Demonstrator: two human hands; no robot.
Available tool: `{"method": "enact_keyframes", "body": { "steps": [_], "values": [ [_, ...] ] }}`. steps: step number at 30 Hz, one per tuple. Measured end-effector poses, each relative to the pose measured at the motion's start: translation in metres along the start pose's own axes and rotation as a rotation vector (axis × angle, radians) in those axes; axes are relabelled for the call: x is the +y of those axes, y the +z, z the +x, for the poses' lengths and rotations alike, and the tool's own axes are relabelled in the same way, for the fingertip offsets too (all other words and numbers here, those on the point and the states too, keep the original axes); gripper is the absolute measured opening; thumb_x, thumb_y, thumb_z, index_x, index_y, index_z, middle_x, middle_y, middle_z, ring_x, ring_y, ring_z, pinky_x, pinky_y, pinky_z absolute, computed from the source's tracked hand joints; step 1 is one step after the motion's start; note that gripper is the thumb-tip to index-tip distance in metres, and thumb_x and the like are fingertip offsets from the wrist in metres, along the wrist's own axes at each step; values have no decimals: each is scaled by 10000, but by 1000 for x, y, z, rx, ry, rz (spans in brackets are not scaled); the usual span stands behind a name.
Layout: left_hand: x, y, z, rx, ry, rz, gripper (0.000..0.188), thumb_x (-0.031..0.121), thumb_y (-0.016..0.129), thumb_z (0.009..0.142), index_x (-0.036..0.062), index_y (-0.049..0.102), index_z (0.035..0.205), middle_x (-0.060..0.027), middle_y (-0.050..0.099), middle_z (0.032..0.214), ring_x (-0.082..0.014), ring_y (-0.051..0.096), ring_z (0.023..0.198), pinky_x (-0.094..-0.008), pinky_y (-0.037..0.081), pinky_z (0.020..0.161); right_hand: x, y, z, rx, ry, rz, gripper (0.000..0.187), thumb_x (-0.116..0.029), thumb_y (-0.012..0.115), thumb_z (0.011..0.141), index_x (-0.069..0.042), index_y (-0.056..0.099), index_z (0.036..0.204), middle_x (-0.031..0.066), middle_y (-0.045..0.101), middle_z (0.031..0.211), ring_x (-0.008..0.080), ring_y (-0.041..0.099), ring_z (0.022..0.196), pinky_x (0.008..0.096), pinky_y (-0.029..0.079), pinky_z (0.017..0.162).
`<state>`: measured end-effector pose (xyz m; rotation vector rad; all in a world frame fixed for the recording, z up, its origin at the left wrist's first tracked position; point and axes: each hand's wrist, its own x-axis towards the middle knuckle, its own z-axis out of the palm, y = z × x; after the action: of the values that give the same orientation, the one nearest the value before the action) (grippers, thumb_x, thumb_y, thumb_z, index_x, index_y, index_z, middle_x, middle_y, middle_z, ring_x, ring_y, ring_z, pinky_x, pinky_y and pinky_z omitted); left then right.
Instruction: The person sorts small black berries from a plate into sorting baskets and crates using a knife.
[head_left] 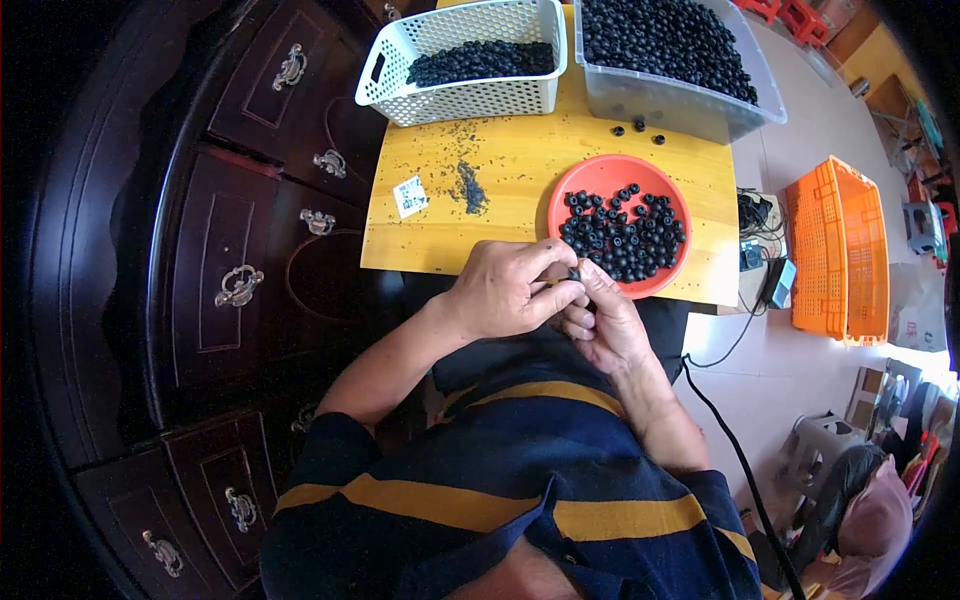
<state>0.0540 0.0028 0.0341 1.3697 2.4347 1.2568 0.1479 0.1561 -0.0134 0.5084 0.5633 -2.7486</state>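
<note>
My left hand and my right hand meet just in front of the yellow table's near edge. Between their fingertips is a small black part, mostly covered by the fingers; the right thumb and fingers pinch it. The left fingers are closed too, with a thin yellowish bit showing by them, too small to name. Right beyond the hands, a round red basin holds many small black ring-like parts with holes through them.
A white perforated basket with black bits and a clear plastic bin heaped with black parts stand at the table's far side. Black scraps and a white printed square lie on the tabletop. An orange crate stands to the right; dark drawers line the left.
</note>
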Motion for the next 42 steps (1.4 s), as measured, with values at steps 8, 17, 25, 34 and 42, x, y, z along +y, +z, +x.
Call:
{"method": "enact_keyframes", "body": {
  "steps": [8, 17, 25, 34, 42],
  "values": [
    [-42, -49, 46, -51, -257, 465, 251, 321, 676, 861, 85, 686, 947, -146, 702, 778, -346, 701, 717, -474, 549, 646, -3, -11, 3, 3, -17, 102, 271, -319, 571, 1026, -70, 587, 1134, -28, 509, 843, 69, 428, 642, 205, 343, 504],
    [-108, -126, 132, 248, -251, 754, 382, 406, 682, 885, 65, 686, 1056, -130, 701, 775, -308, 709, 722, -431, 552, 662, -5, -13, -2, -14, -44, 112, 243, -299, 567, 1023, -79, 603, 1119, -30, 541, 852, 90, 479, 697, 223, 364, 551],
    [-64, -70, 82, 7, -246, 243, 444, 502, 573, 960, 63, 627, 1003, -194, 689, 810, -394, 689, 776, -485, 527, 691, -15, -24, 5, 21, -72, 200, 384, -402, 537, 1032, -72, 612, 1213, 55, 695, 1077, 185, 661, 996, 324, 543, 857],
    [6, 17, 3, -217, -117, -78, 271, 286, 750, 833, 120, 677, 1035, -73, 700, 762, -279, 695, 683, -405, 545, 627, -13, -4, 6, -45, -141, 158, 551, -475, 405, 1060, -11, 506, 1339, 177, 606, 1315, 295, 575, 1208, 449, 483, 1024],
    [6, 35, -1, -145, -45, 75, 270, 264, 751, 821, 120, 679, 1038, -79, 693, 753, -287, 700, 703, -430, 554, 634, -11, -11, 5, -144, -140, 216, 567, -470, 372, 1071, -8, 494, 1374, 200, 531, 1433, 353, 501, 1325, 490, 409, 1117]
  ]
}}
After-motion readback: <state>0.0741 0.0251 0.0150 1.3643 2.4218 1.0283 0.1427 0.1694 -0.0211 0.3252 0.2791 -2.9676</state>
